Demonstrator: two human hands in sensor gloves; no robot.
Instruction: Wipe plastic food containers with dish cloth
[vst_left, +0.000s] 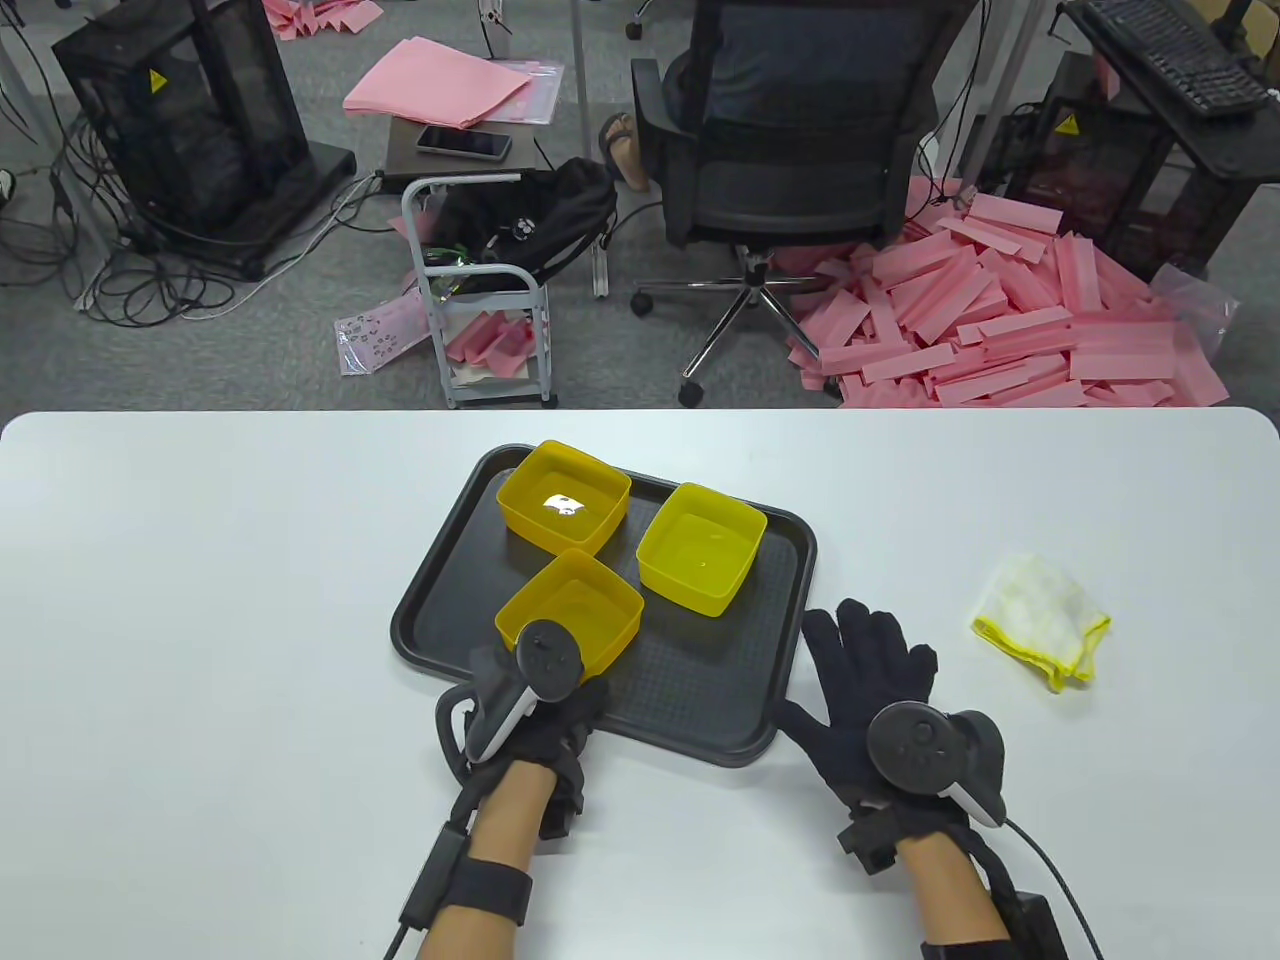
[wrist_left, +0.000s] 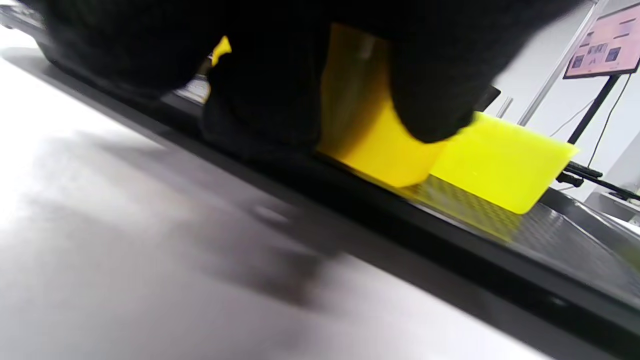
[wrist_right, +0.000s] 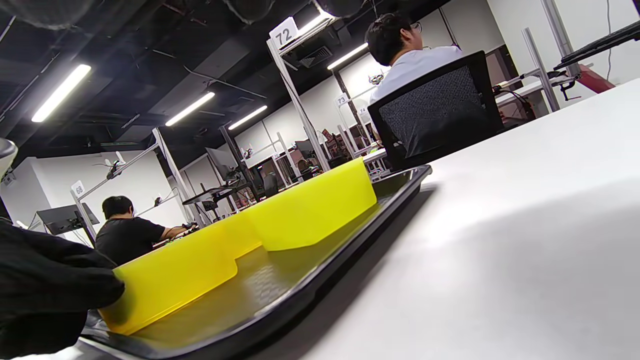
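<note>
Three yellow plastic containers stand on a black tray (vst_left: 700, 690) at the table's middle: one far left (vst_left: 565, 495), one at the right (vst_left: 700, 545), one nearest me (vst_left: 585, 605). My left hand (vst_left: 545, 700) grips the nearest container (wrist_left: 370, 140) at its near wall; the fingers (wrist_left: 430, 100) wrap its corner. The right container (wrist_left: 500, 160) stands just behind it. My right hand (vst_left: 870, 680) lies open and flat on the table right of the tray, fingers spread, holding nothing. The white dish cloth with a yellow hem (vst_left: 1045, 615) lies crumpled further right, apart from that hand.
The white table's far edge (vst_left: 640, 412) runs across the table view. Beyond it are an office chair (vst_left: 790, 180) with a seated person, a small cart (vst_left: 480, 300) and pink foam pieces (vst_left: 1000, 320) on the floor. The tray rim (wrist_right: 320, 285) shows in the right wrist view.
</note>
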